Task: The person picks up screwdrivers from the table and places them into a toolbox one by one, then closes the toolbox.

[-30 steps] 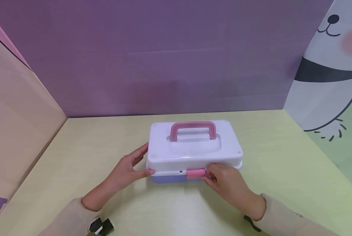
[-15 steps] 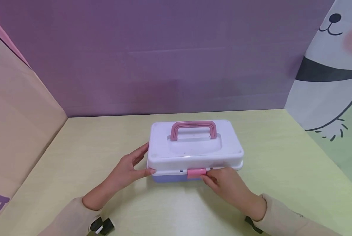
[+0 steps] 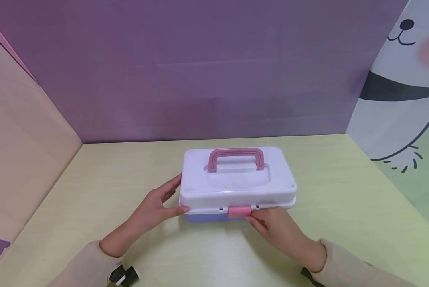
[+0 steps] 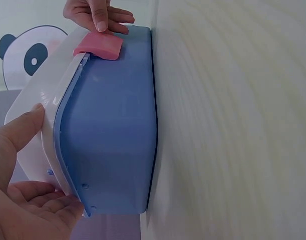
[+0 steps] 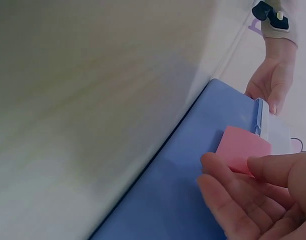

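A plastic storage box with a white lid [image 3: 196, 175] and a blue base [image 3: 205, 218] sits on the table, lid down. A pink handle [image 3: 236, 152] stands up on top. My left hand [image 3: 157, 205] grips the lid's left front corner, thumb on the front rim and fingers along the side. At the front, my right hand [image 3: 277, 225] pinches the right edge of the pink latch [image 3: 239, 212] between thumb and fingers. The right wrist view shows the latch [image 5: 240, 145] with its lower edge standing slightly off the blue wall.
The pale wood-look table [image 3: 214, 255] runs back to a purple panel [image 3: 214, 71]. A beige panel [image 3: 24, 139] stands on the left, and a panda-print panel [image 3: 397, 119] on the right. A black wrist device [image 3: 124, 275] hangs by the left sleeve.
My right hand has moved slightly down along the latch, its fingers dropping from the lid's rim so a small slot beside the latch shows. The left hand and box have stayed put.
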The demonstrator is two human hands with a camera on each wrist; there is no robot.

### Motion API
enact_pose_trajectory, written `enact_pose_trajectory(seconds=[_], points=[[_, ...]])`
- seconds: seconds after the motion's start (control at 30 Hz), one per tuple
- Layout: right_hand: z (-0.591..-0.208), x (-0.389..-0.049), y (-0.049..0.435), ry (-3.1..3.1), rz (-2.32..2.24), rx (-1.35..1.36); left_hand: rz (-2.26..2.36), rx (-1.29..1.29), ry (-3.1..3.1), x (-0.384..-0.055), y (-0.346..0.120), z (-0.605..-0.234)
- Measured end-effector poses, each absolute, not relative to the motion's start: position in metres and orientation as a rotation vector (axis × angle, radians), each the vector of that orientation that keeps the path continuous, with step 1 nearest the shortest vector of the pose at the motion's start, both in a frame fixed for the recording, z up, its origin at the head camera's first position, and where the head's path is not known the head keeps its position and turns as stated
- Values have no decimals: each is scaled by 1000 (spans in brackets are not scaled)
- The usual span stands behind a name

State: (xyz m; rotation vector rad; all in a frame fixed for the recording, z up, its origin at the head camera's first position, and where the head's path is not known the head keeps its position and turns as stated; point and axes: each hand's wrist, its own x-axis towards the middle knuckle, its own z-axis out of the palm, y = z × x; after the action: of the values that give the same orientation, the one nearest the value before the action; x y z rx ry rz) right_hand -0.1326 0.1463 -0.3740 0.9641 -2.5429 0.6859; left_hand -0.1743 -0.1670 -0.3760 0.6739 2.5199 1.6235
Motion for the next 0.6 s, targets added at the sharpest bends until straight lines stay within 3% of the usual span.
enact_pose_trajectory(seconds=[0.6], points=[[-375,-134,146,-2339,718,891,1638,683,2516,-176,-167,-378]])
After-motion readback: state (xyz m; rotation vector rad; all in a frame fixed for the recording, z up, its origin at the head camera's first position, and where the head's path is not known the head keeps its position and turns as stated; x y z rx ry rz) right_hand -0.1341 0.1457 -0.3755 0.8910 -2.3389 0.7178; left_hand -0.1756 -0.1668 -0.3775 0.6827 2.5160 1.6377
